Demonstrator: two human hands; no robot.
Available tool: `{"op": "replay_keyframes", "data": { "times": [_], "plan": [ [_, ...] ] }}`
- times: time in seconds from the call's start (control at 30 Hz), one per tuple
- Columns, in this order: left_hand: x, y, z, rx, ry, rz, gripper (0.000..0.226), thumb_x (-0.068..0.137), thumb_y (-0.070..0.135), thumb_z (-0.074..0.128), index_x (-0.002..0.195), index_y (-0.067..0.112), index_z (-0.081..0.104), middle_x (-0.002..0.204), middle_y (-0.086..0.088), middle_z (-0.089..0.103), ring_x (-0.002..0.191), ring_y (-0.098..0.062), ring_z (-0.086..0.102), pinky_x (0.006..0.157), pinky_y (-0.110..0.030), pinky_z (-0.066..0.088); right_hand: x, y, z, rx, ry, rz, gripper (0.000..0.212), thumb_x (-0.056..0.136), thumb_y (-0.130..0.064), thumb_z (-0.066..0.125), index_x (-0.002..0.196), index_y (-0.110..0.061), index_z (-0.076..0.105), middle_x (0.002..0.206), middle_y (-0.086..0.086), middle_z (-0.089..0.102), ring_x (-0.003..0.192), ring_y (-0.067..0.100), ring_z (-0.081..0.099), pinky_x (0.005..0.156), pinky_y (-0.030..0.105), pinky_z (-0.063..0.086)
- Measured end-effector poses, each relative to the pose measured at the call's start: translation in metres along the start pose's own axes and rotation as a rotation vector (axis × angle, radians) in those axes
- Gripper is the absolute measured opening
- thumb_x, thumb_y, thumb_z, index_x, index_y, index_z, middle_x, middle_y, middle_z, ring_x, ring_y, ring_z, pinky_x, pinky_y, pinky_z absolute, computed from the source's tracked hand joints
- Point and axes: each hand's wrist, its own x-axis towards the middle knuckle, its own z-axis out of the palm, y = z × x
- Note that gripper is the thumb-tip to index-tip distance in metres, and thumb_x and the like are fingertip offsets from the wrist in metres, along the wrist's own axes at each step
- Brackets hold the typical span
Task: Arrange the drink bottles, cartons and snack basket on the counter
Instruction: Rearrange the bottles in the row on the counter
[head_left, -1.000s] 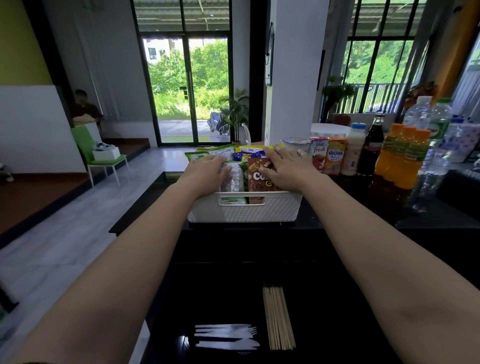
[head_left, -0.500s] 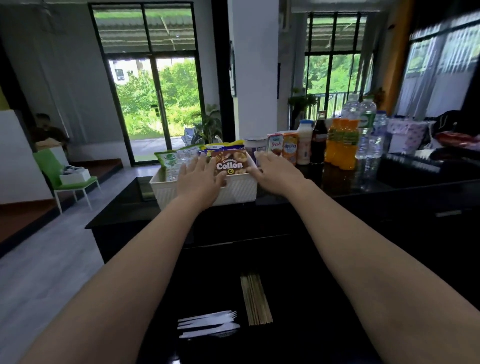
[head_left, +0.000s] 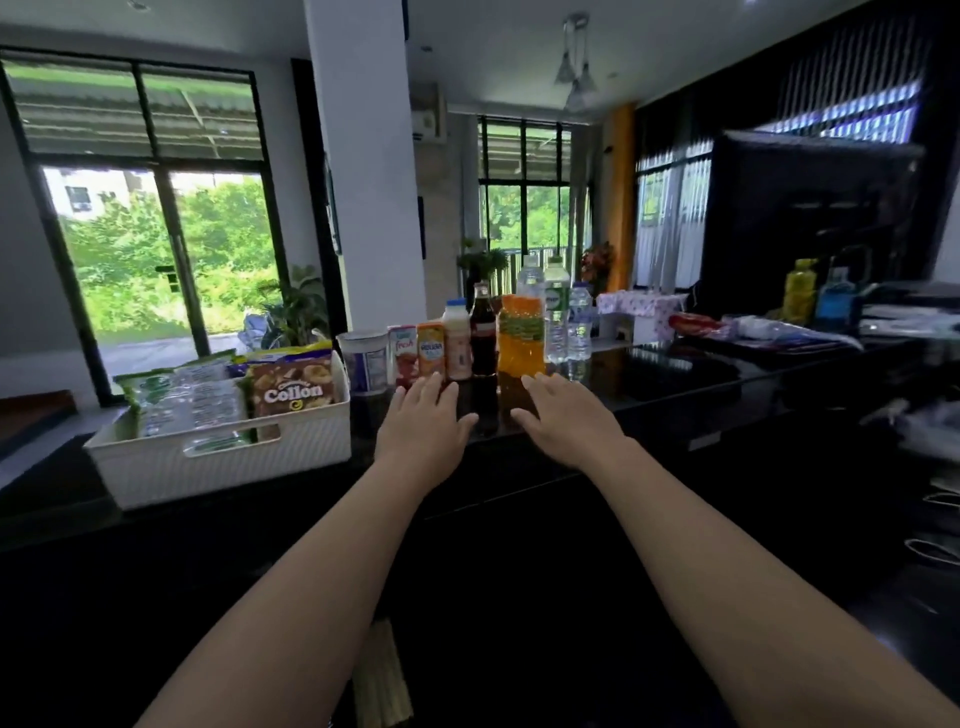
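A white snack basket (head_left: 171, 470) full of packets, with a brown Collon box (head_left: 293, 389), stands on the black counter (head_left: 675, 384) at the left. To its right runs a row: a white tub (head_left: 363, 361), two small cartons (head_left: 418, 353), a pale milk bottle (head_left: 457, 340), a dark cola bottle (head_left: 483, 332), orange juice bottles (head_left: 521, 335) and clear water bottles (head_left: 558, 317). My left hand (head_left: 423, 426) hovers with straight fingers just in front of the cartons. My right hand (head_left: 563, 415) hovers in front of the orange bottles. Neither hand holds anything.
A white pillar (head_left: 371, 171) rises behind the drinks. Further right on the counter lie a floral box (head_left: 641, 312), red and clear packets (head_left: 727, 327), a yellow bottle (head_left: 800, 286) and a blue bottle (head_left: 834, 293). Wooden skewers (head_left: 382, 675) lie on the lower surface below my arms.
Both hands have left the basket and moved right, to just in front of the row of drinks. The view has swung right and upward.
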Motion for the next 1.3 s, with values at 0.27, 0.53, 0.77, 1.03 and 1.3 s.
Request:
{"op": "replay_keyframes", "data": {
  "times": [0.27,0.53,0.77,1.03,1.3],
  "plan": [
    [0.056,0.107,0.030,-0.080,-0.011,-0.016,0.063,0.100,0.050,0.030,0.151,0.015,0.022,0.159,-0.010,0.020,0.147,-0.026,0.017,0.120,-0.044,0.014,0.017,0.135,0.003,-0.040,0.093,-0.020,0.062,0.100,-0.049,0.034,0.151,-0.015,0.027,0.155,0.006,0.031,0.143,0.024,0.026,0.115,0.040,0.020],
    [0.137,0.198,0.041,-0.123,0.022,-0.045,0.061,0.100,0.047,0.036,0.148,0.010,0.028,0.155,-0.012,0.028,0.141,-0.029,0.028,0.116,-0.041,0.023,0.061,0.253,-0.007,-0.041,0.125,-0.060,0.054,0.099,-0.045,0.041,0.142,-0.013,0.040,0.143,0.008,0.047,0.131,0.027,0.041,0.105,0.039,0.035],
    [0.190,0.221,0.053,-0.073,0.063,-0.023,0.057,0.099,0.043,0.039,0.146,0.012,0.032,0.150,-0.012,0.037,0.138,-0.029,0.033,0.114,-0.042,0.026,0.104,0.292,-0.002,0.035,0.157,-0.041,0.055,0.099,-0.042,0.043,0.144,-0.011,0.036,0.146,0.012,0.044,0.132,0.030,0.040,0.104,0.041,0.037],
    [0.282,0.218,0.054,0.024,0.178,-0.045,0.057,0.099,0.042,0.041,0.144,0.008,0.035,0.148,-0.013,0.041,0.136,-0.030,0.036,0.114,-0.041,0.027,0.196,0.324,0.001,0.203,0.204,-0.020,0.050,0.097,-0.039,0.046,0.139,-0.012,0.041,0.139,0.012,0.047,0.123,0.029,0.045,0.094,0.043,0.044],
    [0.382,0.200,0.064,0.182,0.248,-0.110,0.047,0.096,0.039,0.044,0.133,0.009,0.047,0.134,-0.012,0.052,0.122,-0.029,0.046,0.106,-0.041,0.033,0.308,0.345,0.009,0.375,0.230,-0.023,0.046,0.098,-0.037,0.045,0.139,-0.015,0.044,0.139,0.009,0.050,0.121,0.028,0.049,0.089,0.040,0.045]
  ]
}}
